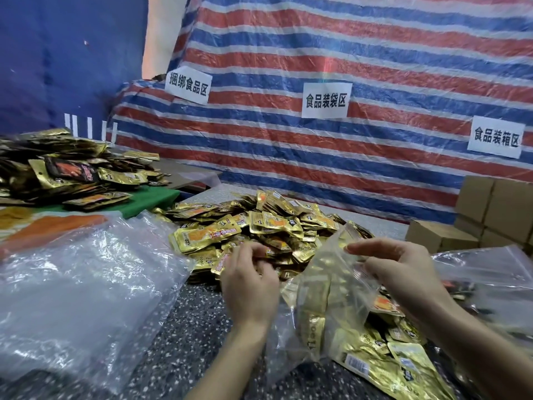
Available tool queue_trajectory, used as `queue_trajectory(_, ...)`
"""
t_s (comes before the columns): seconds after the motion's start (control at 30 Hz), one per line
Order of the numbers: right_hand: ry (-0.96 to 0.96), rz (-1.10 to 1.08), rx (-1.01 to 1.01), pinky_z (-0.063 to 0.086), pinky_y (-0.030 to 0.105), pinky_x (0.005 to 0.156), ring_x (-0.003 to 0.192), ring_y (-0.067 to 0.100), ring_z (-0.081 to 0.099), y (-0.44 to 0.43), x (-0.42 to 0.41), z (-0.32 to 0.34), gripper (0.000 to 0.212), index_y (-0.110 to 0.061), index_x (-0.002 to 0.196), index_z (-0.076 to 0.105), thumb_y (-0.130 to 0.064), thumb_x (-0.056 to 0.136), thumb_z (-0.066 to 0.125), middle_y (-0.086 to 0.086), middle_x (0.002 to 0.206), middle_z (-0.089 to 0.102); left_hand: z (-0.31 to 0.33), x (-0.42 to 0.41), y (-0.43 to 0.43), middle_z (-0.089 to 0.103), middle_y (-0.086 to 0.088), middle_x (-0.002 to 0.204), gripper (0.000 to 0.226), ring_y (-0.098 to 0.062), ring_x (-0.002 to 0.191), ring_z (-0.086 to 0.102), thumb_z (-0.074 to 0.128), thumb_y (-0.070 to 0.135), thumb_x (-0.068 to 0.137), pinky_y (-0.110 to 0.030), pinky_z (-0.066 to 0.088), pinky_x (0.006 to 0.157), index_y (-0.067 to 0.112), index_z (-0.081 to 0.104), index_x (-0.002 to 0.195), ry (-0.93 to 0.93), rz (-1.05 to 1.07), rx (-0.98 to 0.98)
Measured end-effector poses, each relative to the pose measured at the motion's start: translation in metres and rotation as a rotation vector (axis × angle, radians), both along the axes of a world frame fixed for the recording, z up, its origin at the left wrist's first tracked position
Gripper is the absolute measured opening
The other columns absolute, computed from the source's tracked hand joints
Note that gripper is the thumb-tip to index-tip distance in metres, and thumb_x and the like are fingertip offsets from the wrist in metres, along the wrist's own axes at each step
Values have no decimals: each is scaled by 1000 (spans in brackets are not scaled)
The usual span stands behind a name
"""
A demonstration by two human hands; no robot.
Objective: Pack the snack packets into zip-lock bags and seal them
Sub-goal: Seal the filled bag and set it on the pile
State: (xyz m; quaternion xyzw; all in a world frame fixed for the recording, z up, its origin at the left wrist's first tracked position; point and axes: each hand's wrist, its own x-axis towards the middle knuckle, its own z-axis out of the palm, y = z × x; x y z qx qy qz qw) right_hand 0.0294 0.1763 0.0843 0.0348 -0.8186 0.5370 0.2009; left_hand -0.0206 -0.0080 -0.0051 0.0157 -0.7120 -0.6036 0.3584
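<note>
A heap of gold snack packets [259,226] lies on the speckled table [196,327] in front of me. My left hand [248,284] reaches into the near edge of the heap, its fingers curled round a few packets. My right hand [401,272] pinches the upper rim of a clear zip-lock bag [326,290], holding its mouth up and open. Through the bag's plastic I see gold packets [314,327] inside it. More gold packets [398,362] lie under my right forearm.
A stack of clear plastic bags [80,284] covers the table at left. A second pile of gold and dark packets [66,171] sits on a green cloth at far left. Brown cardboard boxes [487,215] stand at right. A striped tarp [317,67] with paper signs hangs behind.
</note>
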Motion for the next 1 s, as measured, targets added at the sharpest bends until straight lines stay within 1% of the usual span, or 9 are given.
queue_trajectory(0.1, 21, 30, -41, 55, 32, 75, 81, 9, 73, -2, -1, -1, 39, -19, 87, 80, 14, 84, 58, -6, 89, 78, -20, -21, -24, 42, 5, 142, 51, -17, 135, 31, 61, 2, 80, -41, 24, 116, 33, 57, 120, -327, 255, -417)
queue_trajectory(0.23, 53, 120, -56, 57, 25, 71, 88, 8, 72, -12, 3, -3, 40, -22, 89, 79, 14, 80, 64, -6, 95, 77, -37, -34, -39, 25, 1, 158, 64, -24, 145, 18, 68, 11, 83, -45, 17, 120, 40, 48, 137, -442, 280, -517)
queue_trajectory(0.33, 76, 167, 46, 56, 16, 66, 87, 4, 71, -16, 6, -4, 43, -30, 93, 77, 8, 74, 77, -7, 100, 76, -42, -38, -40, 33, 4, 154, 61, -21, 137, 30, 67, 11, 84, -39, 29, 112, 39, 50, 136, -440, 308, -508)
queue_trajectory(0.5, 110, 146, 231, 60, 23, 75, 92, 0, 69, -16, 16, 4, 56, -40, 107, 69, -29, 58, 94, -12, 107, 71, -43, -39, -38, 49, 2, 143, 48, -19, 126, 41, 65, 14, 90, -36, 34, 103, 35, 56, 133, -403, 336, -499)
queue_trajectory(0.63, 217, 72, 338, 62, 29, 77, 91, 4, 71, -14, 26, 18, 77, -33, 123, 65, -43, 53, 93, -13, 111, 70, -33, -37, -36, 58, -3, 120, 31, -23, 113, 49, 69, 28, 91, -39, 38, 96, 30, 66, 122, -314, 332, -459)
queue_trajectory(0.77, 321, 7, 522, 56, 12, 66, 87, -1, 64, -16, 32, 27, 82, -27, 130, 62, -44, 55, 91, -20, 105, 63, -16, -30, -33, 56, -9, 105, 20, -28, 91, 54, 71, 24, 90, -37, 47, 69, 16, 73, 108, -71, 356, -330)
queue_trajectory(0.87, 373, -7, 632, 49, 4, 68, 87, -4, 57, -22, 34, 28, 83, -20, 134, 57, -40, 59, 86, -13, 108, 59, -4, -26, -34, 62, -6, 110, 21, -18, 76, 55, 65, 24, 95, -21, 38, 54, 14, 70, 113, 32, 320, -237)
queue_trajectory(0.93, 362, -9, 683, 51, 13, 80, 96, 6, 58, -26, 32, 26, 86, -18, 139, 52, -37, 62, 86, -5, 119, 60, 2, -25, -35, 64, -3, 106, 23, -16, 70, 57, 59, 25, 98, -22, 42, 51, 13, 67, 117, 69, 259, -173)
queue_trajectory(1.0, 328, -9, 695, 53, 32, 95, 111, 15, 55, -30, 31, 22, 90, -18, 143, 47, -33, 64, 88, 0, 131, 58, 8, -20, -34, 65, -5, 100, 22, -12, 69, 58, 56, 24, 99, -27, 49, 51, 11, 66, 115, 128, 188, -71)
